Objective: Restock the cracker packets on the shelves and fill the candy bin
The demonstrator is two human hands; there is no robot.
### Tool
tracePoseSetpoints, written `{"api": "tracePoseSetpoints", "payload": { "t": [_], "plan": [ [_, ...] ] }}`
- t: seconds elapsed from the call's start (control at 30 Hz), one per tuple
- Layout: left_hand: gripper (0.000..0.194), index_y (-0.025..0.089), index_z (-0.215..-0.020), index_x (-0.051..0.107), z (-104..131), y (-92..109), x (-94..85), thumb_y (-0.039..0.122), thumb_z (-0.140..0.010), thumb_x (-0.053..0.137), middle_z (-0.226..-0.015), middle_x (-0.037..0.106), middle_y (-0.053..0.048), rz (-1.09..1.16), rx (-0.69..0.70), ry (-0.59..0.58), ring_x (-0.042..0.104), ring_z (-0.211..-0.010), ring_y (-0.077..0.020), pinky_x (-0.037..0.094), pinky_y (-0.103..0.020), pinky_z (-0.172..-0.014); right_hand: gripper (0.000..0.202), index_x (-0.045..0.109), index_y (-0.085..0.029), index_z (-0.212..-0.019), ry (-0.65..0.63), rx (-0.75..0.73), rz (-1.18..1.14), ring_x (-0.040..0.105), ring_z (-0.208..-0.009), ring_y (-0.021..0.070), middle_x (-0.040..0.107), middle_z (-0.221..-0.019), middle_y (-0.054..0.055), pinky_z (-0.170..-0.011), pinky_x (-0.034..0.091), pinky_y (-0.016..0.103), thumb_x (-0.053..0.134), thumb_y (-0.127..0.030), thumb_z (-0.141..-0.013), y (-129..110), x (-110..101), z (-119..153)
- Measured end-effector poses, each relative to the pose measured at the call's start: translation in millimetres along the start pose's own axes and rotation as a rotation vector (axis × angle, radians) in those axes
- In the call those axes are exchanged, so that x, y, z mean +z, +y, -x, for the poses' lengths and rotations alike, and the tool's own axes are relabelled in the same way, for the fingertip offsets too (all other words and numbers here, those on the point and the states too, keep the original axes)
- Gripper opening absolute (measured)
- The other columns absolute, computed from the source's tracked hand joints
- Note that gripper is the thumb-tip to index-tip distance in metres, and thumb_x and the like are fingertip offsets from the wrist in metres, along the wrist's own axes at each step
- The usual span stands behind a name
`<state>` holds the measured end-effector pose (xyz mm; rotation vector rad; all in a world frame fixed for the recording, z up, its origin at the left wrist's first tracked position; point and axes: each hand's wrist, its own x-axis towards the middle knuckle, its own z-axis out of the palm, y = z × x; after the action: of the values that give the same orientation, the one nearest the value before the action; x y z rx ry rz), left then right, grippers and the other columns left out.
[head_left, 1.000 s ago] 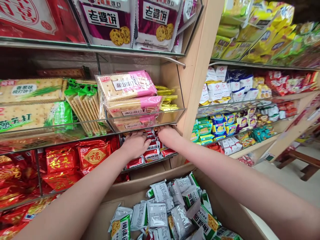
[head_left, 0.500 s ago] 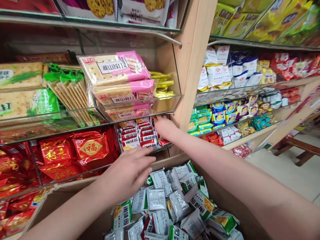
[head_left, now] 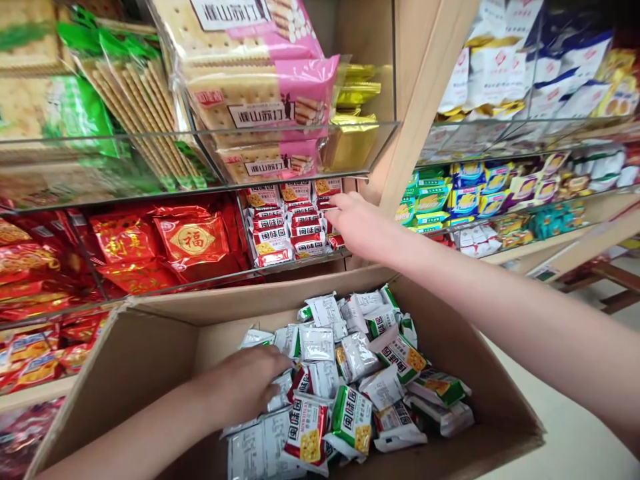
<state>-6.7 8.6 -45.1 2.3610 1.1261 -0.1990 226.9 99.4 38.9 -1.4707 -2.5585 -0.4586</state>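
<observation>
My left hand (head_left: pixel 253 381) is low inside a cardboard box (head_left: pixel 165 303), over a pile of small wrapped biscuit packets (head_left: pixel 317 343). Its thumb and forefinger are apart, close to a partly covered red-and-white packet (head_left: pixel 301 385); its other fingers are hidden. At the lower shelf, my right hand (head_left: pixel 359 223) has its fingers stretched out against the right-hand column of red-and-white packets (head_left: pixel 327 187). Those packets stand stacked in columns in a clear compartment, labels facing out. Green-and-white packets (head_left: pixel 351 417) lie mixed with red ones in the box.
Pink-ended cracker packs (head_left: pixel 305 87) fill the shelf above, behind a clear lip (head_left: pixel 300 130). Red-wrapped packs (head_left: pixel 193 240) sit in the compartment to the left. A wooden upright (head_left: pixel 420 87) separates this shelf from the right-hand shelves with white packets (head_left: pixel 493 73).
My left hand has come down from above the box into the pile. My right hand stays at the red-and-white packets, slightly drawn back. The view has tilted down, showing more of the box.
</observation>
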Motion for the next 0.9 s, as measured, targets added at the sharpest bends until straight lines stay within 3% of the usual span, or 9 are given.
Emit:
{"api": "tracePoseSetpoints", "payload": {
  "t": [0.07,0.13,0.27,0.33,0.43,0.6,0.7,0.8,0.9],
  "plan": [
    [0.034,0.026,-0.104,0.060,-1.1,7.4,18.2,0.025,-0.070,0.058,-0.105,0.062,-0.006,0.037,0.081,-0.065,0.057,-0.098,-0.0229,0.044,-0.032,-0.083,0.029,0.061,-0.008,-0.092,-0.003,-0.149,-0.077,0.044,-0.086,0.0200,0.055,-0.092,0.012,-0.075,0.037,0.032,0.037,0.000,-0.079,-16.2,3.8,26.4],
    [0.030,0.025,-0.099,0.061,-1.0,16.7,28.9,0.027,-0.069,0.059,-0.103,0.062,-0.007,0.065,0.117,-0.119,0.056,-0.096,-0.0239,0.044,-0.034,-0.083,0.029,0.060,-0.008,-0.093,-0.029,-0.226,-0.147,0.042,-0.084,0.0189,0.055,-0.090,0.011,-0.074,0.036,0.031,0.037,0.001,-0.079,-33.7,10.5,49.2],
    [0.011,0.023,-0.074,0.064,0.1,13.7,33.8,0.031,-0.068,0.058,-0.079,0.065,-0.003,0.125,-0.016,-0.207,0.059,-0.075,-0.0217,0.045,-0.030,-0.066,0.023,0.059,-0.010,-0.090,0.076,-0.147,-0.185,0.039,-0.088,0.0217,0.052,-0.096,0.013,-0.073,0.034,0.034,0.036,-0.007,-0.085,-62.4,19.1,71.7],
    [0.016,0.022,-0.067,0.062,-4.2,3.3,37.2,0.030,-0.074,0.049,-0.069,0.064,-0.002,0.137,-0.090,-0.174,0.059,-0.067,-0.0203,0.044,-0.029,-0.062,0.021,0.058,-0.012,-0.086,0.097,-0.168,-0.257,0.040,-0.085,0.0207,0.053,-0.092,0.011,-0.073,0.033,0.034,0.037,-0.010,-0.087,-73.0,20.8,72.9],
    [0.017,0.021,-0.080,0.062,-18.9,-7.2,51.9,0.023,-0.074,0.047,-0.082,0.067,-0.003,0.139,-0.145,-0.050,0.061,-0.078,-0.0207,0.044,-0.030,-0.069,0.015,0.057,-0.013,-0.079,0.005,-0.279,-0.399,0.041,-0.078,0.0176,0.053,-0.082,0.007,-0.070,0.035,0.030,0.043,-0.013,-0.084,-87.6,27.5,72.8],
    [0.022,0.019,-0.083,0.062,-37.9,-1.5,72.7,0.014,-0.064,0.051,-0.092,0.069,-0.005,0.170,-0.202,0.084,0.063,-0.088,-0.0234,0.046,-0.030,-0.072,0.014,0.060,-0.013,-0.078,-0.121,-0.366,-0.556,0.046,-0.084,0.0180,0.058,-0.086,0.008,-0.077,0.039,0.028,0.047,-0.017,-0.082,-101.3,47.8,82.2],
    [0.023,0.019,-0.083,0.059,-29.0,6.3,54.8,0.013,-0.063,0.050,-0.089,0.068,-0.004,0.165,-0.198,0.141,0.062,-0.086,-0.0232,0.046,-0.031,-0.071,0.017,0.061,-0.013,-0.087,-0.126,-0.273,-0.743,0.049,-0.089,0.0177,0.059,-0.093,0.008,-0.082,0.040,0.028,0.045,-0.016,-0.082,-96.7,52.3,91.1],
    [0.015,0.021,-0.083,0.057,-11.5,14.8,18.2,0.017,-0.069,0.050,-0.082,0.065,-0.002,0.224,-0.143,0.211,0.060,-0.079,-0.0200,0.045,-0.030,-0.070,0.028,0.057,-0.015,-0.107,-0.130,-0.099,-0.968,0.050,-0.098,0.0192,0.058,-0.105,0.009,-0.087,0.040,0.032,0.053,-0.021,-0.080,-87.0,48.7,95.9],
    [0.017,0.024,-0.093,0.056,0.0,21.6,-14.8,0.028,-0.077,0.052,-0.086,0.063,0.001,0.544,-0.059,0.322,0.058,-0.081,-0.0161,0.045,-0.029,-0.074,0.043,0.050,-0.021,-0.117,-0.213,0.033,-1.288,0.054,-0.081,0.0154,0.061,-0.094,0.004,-0.073,0.043,0.029,0.061,-0.029,-0.076,-79.5,43.1,92.3]
  ]
}}
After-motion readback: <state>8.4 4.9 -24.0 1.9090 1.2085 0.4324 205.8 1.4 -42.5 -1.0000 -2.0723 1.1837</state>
